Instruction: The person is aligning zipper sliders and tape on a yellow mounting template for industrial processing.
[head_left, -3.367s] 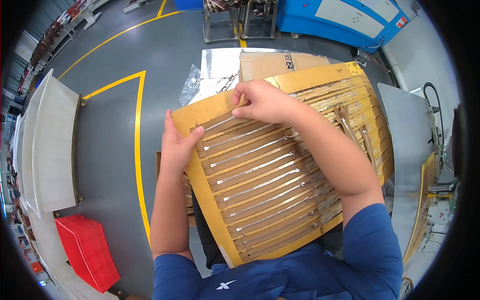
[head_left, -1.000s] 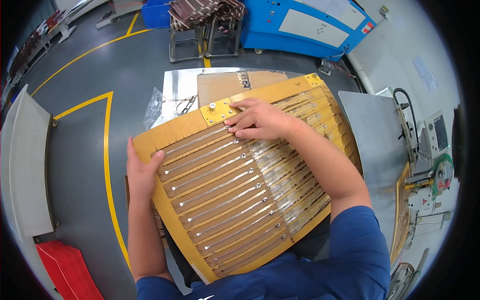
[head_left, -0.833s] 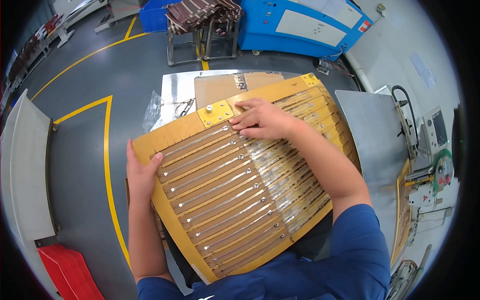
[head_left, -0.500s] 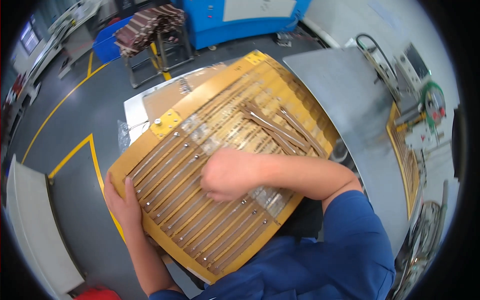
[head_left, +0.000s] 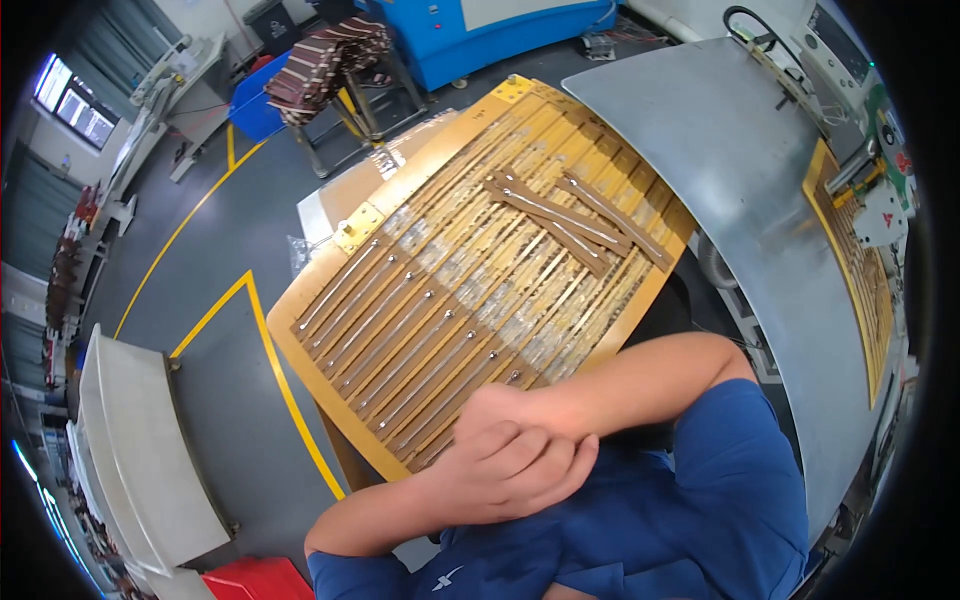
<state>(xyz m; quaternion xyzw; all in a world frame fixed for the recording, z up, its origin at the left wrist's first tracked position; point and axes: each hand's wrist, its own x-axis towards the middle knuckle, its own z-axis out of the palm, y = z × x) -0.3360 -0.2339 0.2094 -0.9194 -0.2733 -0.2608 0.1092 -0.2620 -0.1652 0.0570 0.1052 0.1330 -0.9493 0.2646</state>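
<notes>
A yellow slotted board lies tilted in front of me. Narrow brown strips, each with a silver line like a zipper and a shiny bit at one end, fill the slots on its left half. Several loose strips lie crosswise on its upper right. At the near edge, my right hand is closed, with its fingertips mostly hidden. My left hand crosses in front of it, fingers bent and closed against the right hand and wrist. Whatever they may hold is hidden.
A grey metal table curves along the right, with a machine and another slotted board. Cardboard lies beyond the board. Farther off are a stool with striped cloth, a blue cabinet and a white bin at left.
My right hand has moved from the board's middle to its near edge. My left hand has let go of the board's left edge and come across to meet it.
</notes>
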